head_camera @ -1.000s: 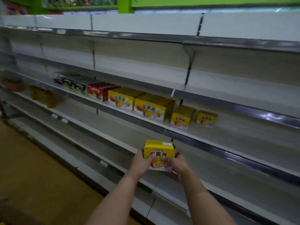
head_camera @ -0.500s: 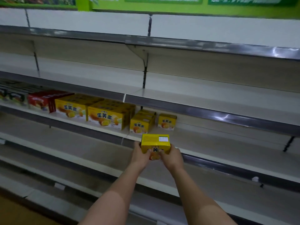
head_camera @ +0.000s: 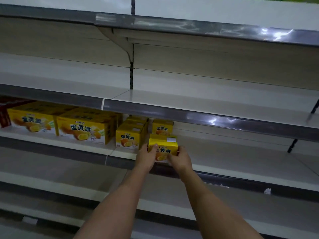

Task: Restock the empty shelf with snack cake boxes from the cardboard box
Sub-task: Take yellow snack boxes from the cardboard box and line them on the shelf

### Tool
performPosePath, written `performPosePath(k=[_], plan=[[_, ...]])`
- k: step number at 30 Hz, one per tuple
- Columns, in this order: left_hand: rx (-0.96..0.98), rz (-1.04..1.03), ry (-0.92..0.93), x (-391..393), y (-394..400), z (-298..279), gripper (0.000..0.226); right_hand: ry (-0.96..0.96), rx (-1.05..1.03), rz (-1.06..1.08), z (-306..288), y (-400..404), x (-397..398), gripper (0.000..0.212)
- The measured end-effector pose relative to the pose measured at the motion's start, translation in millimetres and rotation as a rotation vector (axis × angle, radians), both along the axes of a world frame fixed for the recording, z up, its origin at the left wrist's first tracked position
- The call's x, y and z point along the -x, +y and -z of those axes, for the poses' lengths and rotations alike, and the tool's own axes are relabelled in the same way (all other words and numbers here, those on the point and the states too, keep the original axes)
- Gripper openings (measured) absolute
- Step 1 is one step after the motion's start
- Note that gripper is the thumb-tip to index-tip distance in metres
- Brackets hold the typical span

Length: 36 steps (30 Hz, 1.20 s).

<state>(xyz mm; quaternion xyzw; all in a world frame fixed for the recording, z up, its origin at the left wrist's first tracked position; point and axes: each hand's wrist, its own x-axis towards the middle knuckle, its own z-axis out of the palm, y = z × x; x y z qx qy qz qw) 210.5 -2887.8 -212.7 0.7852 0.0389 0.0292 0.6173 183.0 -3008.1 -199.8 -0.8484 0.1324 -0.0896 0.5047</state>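
Note:
A small yellow snack cake box (head_camera: 164,146) is held between both hands at the front edge of the middle shelf (head_camera: 241,163). My left hand (head_camera: 146,156) grips its left side with the thumb on the front face. My right hand (head_camera: 180,158) grips its right side and lower corner. Just behind it stands another small yellow box (head_camera: 162,126), and to its left a short row of small yellow boxes (head_camera: 128,138). Further left on the same shelf sit two large yellow boxes (head_camera: 82,129). The cardboard box is out of sight.
A red box (head_camera: 5,114) shows at the far left of the shelf. The shelf above (head_camera: 207,99) and the shelf below (head_camera: 224,192) hold no goods. The middle shelf is bare to the right of the held box.
Both hands have carried the small yellow box up and forward to the shelf edge, in front of the rear small box. The view has moved closer and to the right.

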Motion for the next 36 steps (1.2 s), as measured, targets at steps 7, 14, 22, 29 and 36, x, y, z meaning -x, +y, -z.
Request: performPosePath(k=[7,14,22,29,36], plan=[[0.067,0.071,0.052,-50,3,18,0.046,0.024,-0.066,-0.012,10,5,-48,0.023],[0.060,0.160,0.088,-93,-1,22,0.057,0.015,-0.195,0.061,16,6,-87,0.015],[0.030,0.204,0.031,-128,-14,32,0.059,-0.023,-0.208,0.134,21,8,-116,0.044],[0.043,0.229,0.070,-142,-17,29,0.065,-0.002,-0.123,0.158,22,14,-129,0.046],[0.077,0.249,0.085,-153,-13,30,0.059,0.064,-0.090,0.137,18,8,-130,0.037]])
